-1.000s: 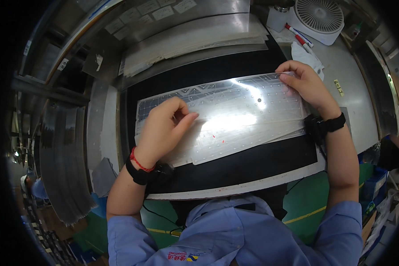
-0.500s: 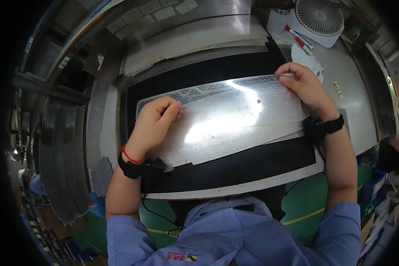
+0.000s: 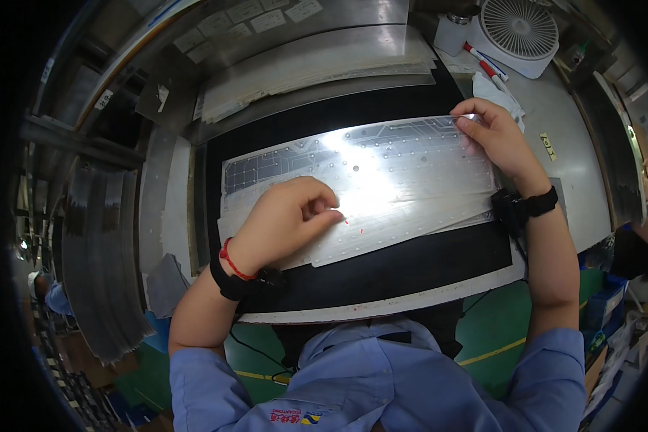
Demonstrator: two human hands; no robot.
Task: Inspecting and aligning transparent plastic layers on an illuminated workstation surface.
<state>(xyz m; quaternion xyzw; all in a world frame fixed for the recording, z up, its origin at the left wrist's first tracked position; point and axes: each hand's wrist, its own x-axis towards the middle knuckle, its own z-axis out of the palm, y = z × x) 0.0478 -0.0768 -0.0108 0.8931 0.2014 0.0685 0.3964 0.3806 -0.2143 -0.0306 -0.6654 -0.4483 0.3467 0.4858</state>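
Observation:
A clear, glossy printed-circuit film sheet (image 3: 439, 147), with fine lines and dots, lies over more film (image 3: 403, 229) on the black mat (image 3: 381, 277). My right hand (image 3: 493, 140) pinches the top sheet's far right corner between thumb and fingers. Above the sheets, left of centre, my left hand (image 3: 284, 219) has its fingers curled and thumb drawn toward the forefinger. What sits between those fingertips, if anything, is too small to tell. Small red marks (image 3: 361, 231) show on the film just beside the left thumb. Strong glare hides part of the print.
More film sheets (image 3: 302, 79) are stacked beyond the mat. At the far right are a white fan (image 3: 520, 32), a bottle (image 3: 451, 34), red-and-white markers (image 3: 489, 70) and a white cloth (image 3: 498, 93). A bundle of thin dark sheets (image 3: 108, 259) hangs at left.
My left hand has moved right and nearer to me, from the film's left part to beside the red marks. The top sheet has shifted slightly; my right hand still pinches its corner.

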